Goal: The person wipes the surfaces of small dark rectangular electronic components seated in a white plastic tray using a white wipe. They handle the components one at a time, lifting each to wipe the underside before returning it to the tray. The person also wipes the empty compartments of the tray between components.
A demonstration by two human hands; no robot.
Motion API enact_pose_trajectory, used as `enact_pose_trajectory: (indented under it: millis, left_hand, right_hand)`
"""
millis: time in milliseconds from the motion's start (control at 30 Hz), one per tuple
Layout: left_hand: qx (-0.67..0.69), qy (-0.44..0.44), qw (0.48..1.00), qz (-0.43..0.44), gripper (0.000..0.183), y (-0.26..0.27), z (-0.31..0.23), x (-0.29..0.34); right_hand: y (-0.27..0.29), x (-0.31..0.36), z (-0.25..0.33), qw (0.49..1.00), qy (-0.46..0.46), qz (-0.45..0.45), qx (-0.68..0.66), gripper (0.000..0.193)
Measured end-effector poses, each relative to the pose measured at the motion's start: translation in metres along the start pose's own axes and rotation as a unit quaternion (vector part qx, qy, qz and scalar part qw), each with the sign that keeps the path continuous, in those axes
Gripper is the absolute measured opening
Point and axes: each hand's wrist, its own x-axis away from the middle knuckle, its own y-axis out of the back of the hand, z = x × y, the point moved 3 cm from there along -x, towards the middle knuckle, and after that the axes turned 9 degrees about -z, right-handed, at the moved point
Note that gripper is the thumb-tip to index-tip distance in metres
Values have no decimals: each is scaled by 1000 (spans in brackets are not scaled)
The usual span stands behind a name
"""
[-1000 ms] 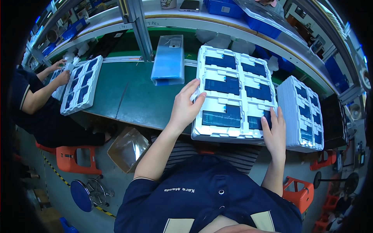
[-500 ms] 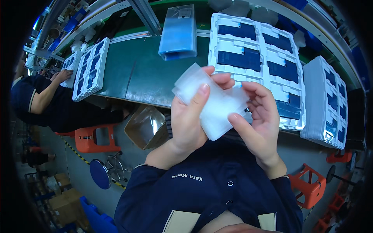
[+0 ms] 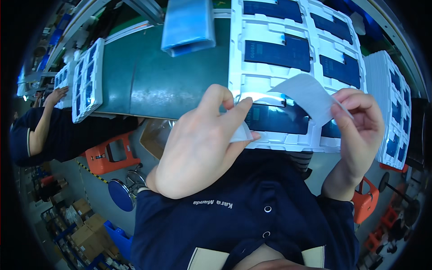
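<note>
My left hand (image 3: 198,139) is closed, back of the hand up, round a small stack of thin white translucent sheets (image 3: 243,133); its palm side is hidden. My right hand (image 3: 362,119) pinches the edge of a single white sheet (image 3: 306,92) between thumb and fingers. That sheet curls above a white moulded tray (image 3: 315,143) and does not seem to lie on it. Flat dark rectangular packs (image 3: 276,55), which look like battery packs with small blue tabs, fill the tray's compartments. My left fingertips are close to the tray's near left corner.
A clear blue-tinted sleeve or bag (image 3: 188,27) lies on the green tabletop (image 3: 175,81). Stacked trays (image 3: 390,108) stand at the right. Another person's arm (image 3: 40,121) reaches to trays (image 3: 87,81) at far left. A cardboard box (image 3: 153,137) and orange stools (image 3: 110,155) are below the table.
My hands have moved apart. One sheet has come away from the stack into my right hand, now over the tray. My left hand has turned back up, keeping the stack.
</note>
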Motion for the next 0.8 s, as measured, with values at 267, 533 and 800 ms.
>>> enact_pose_trajectory:
  millis: [267, 533, 800]
  left_hand:
    - [73, -12, 995, 70, 31, -8, 0, -24]
    - [171, -186, 956, 149, 23, 22, 11, -7]
    - [170, -168, 955, 173, 21, 12, 10, -4]
  right_hand:
    - [21, -40, 4, 998, -35, 5, 42, 19]
    - [-26, -28, -17, 963, -202, 168, 53, 19]
    - [-35, -22, -9, 937, -70, 241, 243, 18]
